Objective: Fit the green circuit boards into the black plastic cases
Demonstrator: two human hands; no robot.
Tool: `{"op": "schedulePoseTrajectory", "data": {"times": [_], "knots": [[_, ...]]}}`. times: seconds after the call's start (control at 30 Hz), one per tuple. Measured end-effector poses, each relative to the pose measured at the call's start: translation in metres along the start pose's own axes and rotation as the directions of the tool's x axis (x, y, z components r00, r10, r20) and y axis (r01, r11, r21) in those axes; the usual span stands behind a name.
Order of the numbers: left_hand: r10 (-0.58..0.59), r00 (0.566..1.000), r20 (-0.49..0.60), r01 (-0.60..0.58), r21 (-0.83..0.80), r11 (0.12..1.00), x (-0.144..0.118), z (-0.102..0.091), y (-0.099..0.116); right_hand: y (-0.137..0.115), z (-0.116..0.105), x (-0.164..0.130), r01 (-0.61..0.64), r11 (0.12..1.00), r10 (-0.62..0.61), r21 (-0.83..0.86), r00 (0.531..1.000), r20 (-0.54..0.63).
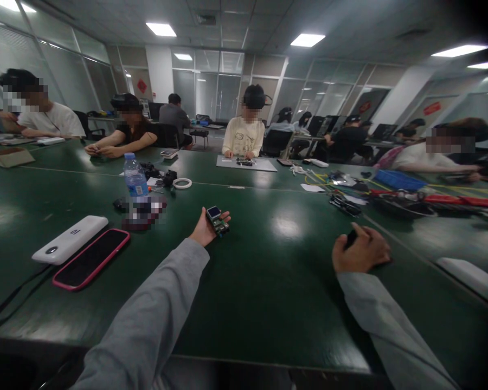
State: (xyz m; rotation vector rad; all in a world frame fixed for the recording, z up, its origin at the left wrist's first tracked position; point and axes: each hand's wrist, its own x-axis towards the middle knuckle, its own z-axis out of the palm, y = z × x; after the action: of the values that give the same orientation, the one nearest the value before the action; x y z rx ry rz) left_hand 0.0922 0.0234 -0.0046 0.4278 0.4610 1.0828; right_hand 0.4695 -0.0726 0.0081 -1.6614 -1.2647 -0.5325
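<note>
Desk point(268, 271) first: dark green, glossy, running wide under both my arms, with other people seated along its far side at their own work. Nearer me on the left lie a white power bank point(70, 239) and just beside it a phone point(91, 258) in a pink case, screen up. Behind those stands a water bottle point(134, 177), and further right a blue tray point(399, 180) among red and yellow cables.

My left hand point(205, 230) rests palm up on the desk, fingers partly curled around a small circuit board point(217, 219) with a little screen on top. The board sits in my palm, tilted, its far end past my fingertips. I judge it light and stiff but fragile; the screen and parts should stay untouched, so the bare edges are the place to grip it.

My right hand point(360, 250) lies well apart, curled closed on a small dark tool point(351, 238); I cannot tell what it is.
</note>
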Motion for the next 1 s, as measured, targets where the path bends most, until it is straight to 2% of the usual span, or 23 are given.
{"op": "schedulePoseTrajectory", "data": {"times": [0.03,0.1,0.13,0.17,0.23,0.27,0.33,0.37,0.47,0.63,0.7,0.83,0.93,1.0], "knots": [[-0.001,1.000,-0.007,0.001,0.002,1.000,-0.001,0.001,0.000,-0.015,0.008,-0.007,0.068,0.997,-0.068,-0.029,0.998,-0.004],[0.001,1.000,-0.027,-0.001,0.001,1.000,-0.002,0.004,-0.001,-0.052,0.023,-0.025,0.259,0.966,-0.258,-0.001,0.962,0.084],[0.005,0.999,-0.036,-0.005,-0.001,1.000,-0.002,0.006,-0.001,-0.075,0.030,-0.035,0.346,0.936,-0.353,0.068,0.924,0.150],[0.012,0.999,-0.039,-0.012,-0.003,1.000,-0.002,0.007,-0.002,-0.099,0.036,-0.045,0.425,0.891,-0.452,0.160,0.861,0.235],[0.010,0.999,-0.033,-0.010,-0.001,1.000,-0.003,0.007,-0.003,-0.149,0.047,-0.064,0.526,0.778,-0.626,0.344,0.693,0.357],[-0.004,1.000,-0.026,0.004,0.003,1.000,-0.003,0.006,-0.004,-0.171,0.052,-0.072,0.536,0.742,-0.668,0.402,0.640,0.379],[-0.041,0.999,-0.012,0.042,0.013,0.999,-0.004,0.004,-0.005,-0.208,0.062,-0.083,0.539,0.690,-0.720,0.483,0.581,0.380],[-0.057,0.998,-0.008,0.057,0.016,0.998,-0.005,0.002,-0.006,-0.221,0.068,-0.086,0.530,0.681,-0.727,0.505,0.575,0.375],[-0.048,0.999,-0.023,0.048,0.005,0.999,-0.007,0.001,-0.007,-0.235,0.084,-0.088,0.492,0.692,-0.710,0.528,0.595,0.377],[0.001,0.999,-0.051,-0.003,-0.043,0.999,-0.013,0.009,-0.003,-0.218,0.105,-0.076,0.404,0.749,-0.637,0.525,0.655,0.405],[0.009,1.000,0.009,-0.008,-0.059,0.998,-0.016,0.015,-0.001,-0.208,0.112,-0.071,0.337,0.779,-0.583,0.529,0.701,0.412],[-0.012,0.979,0.206,0.025,-0.060,0.998,-0.023,0.027,-0.002,-0.194,0.127,-0.066,0.149,0.794,-0.436,0.589,0.815,0.381],[-0.049,0.968,0.245,0.053,-0.011,0.999,-0.028,0.034,-0.005,-0.188,0.132,-0.065,0.021,0.778,-0.311,0.628,0.882,0.355],[-0.073,0.967,0.245,0.067,0.033,0.997,-0.028,0.036,-0.007,-0.186,0.133,-0.064,-0.072,0.784,-0.208,0.617,0.905,0.370]]}}
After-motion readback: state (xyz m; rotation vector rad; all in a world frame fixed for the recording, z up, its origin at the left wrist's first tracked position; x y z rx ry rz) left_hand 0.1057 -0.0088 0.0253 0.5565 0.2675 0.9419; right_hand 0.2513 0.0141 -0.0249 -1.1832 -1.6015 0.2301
